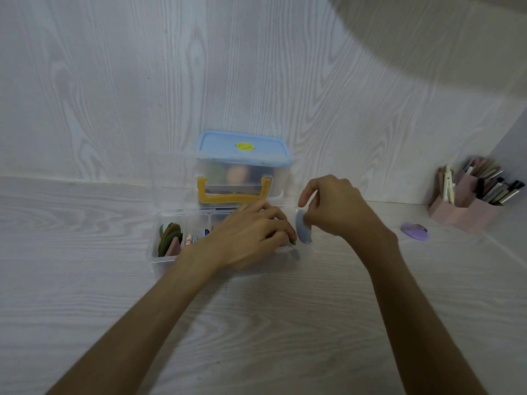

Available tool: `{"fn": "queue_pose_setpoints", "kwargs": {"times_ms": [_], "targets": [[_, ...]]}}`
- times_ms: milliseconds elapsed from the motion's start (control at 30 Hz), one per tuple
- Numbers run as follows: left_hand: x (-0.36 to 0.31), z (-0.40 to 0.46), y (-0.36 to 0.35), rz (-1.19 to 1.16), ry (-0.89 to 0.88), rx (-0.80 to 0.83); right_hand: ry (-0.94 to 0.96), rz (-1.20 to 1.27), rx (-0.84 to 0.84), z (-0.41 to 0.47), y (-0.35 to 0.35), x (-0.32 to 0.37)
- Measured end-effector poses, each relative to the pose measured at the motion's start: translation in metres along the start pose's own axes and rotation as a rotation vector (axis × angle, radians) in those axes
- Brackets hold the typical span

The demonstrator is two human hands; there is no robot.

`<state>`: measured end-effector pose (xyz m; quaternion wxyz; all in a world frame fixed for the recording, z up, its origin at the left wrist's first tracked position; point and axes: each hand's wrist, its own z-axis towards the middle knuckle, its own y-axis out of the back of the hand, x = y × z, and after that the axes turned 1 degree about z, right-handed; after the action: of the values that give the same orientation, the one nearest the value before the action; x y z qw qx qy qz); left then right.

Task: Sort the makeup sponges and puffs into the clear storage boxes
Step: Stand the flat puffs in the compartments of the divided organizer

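Note:
A clear divided storage box (162,259) lies open on the table, its lid raised behind it. The left compartment holds several green and pink puffs (170,239); the middle one has small pink and blue sponges (194,239). My left hand (248,238) reaches into the right compartment, fingers curled over something dark; what it grips is hidden. My right hand (333,208) pinches a blue puff (302,227) upright at the box's right edge. A purple puff (414,231) lies on the table to the right.
Behind the open box stands a clear tub (242,178) with a blue lid and a yellow handle, closed. A pink organizer (467,208) with pens and brushes sits at the far right against the wall. The wood-grain wall rises right behind.

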<state>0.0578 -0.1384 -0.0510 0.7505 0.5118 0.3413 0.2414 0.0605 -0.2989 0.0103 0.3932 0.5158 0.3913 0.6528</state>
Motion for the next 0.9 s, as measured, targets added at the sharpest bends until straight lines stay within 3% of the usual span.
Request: {"fn": "queue_pose_setpoints", "kwargs": {"times_ms": [200, 433, 600, 667, 767, 833, 900], "targets": [[-0.003, -0.002, 0.003, -0.057, 0.083, -0.024, 0.002, -0.06, 0.104, 0.002, -0.014, 0.003], [-0.007, -0.004, 0.006, -0.072, 0.122, -0.029, 0.004, -0.089, 0.092, 0.005, -0.014, -0.003], [-0.011, -0.005, 0.007, -0.026, 0.058, 0.045, -0.009, 0.139, 0.407, -0.002, 0.026, -0.01], [-0.01, -0.005, 0.007, -0.028, 0.044, 0.041, -0.048, 0.27, 0.333, -0.003, 0.051, -0.03], [-0.008, -0.003, 0.004, 0.025, 0.004, 0.023, -0.259, 0.387, -0.037, 0.009, 0.059, -0.096], [-0.007, -0.002, 0.001, 0.067, -0.006, 0.056, -0.434, 0.228, -0.19, 0.022, 0.042, -0.152], [-0.006, -0.002, 0.001, 0.096, -0.008, 0.083, -0.58, 0.088, -0.166, 0.022, 0.015, -0.192]]}}
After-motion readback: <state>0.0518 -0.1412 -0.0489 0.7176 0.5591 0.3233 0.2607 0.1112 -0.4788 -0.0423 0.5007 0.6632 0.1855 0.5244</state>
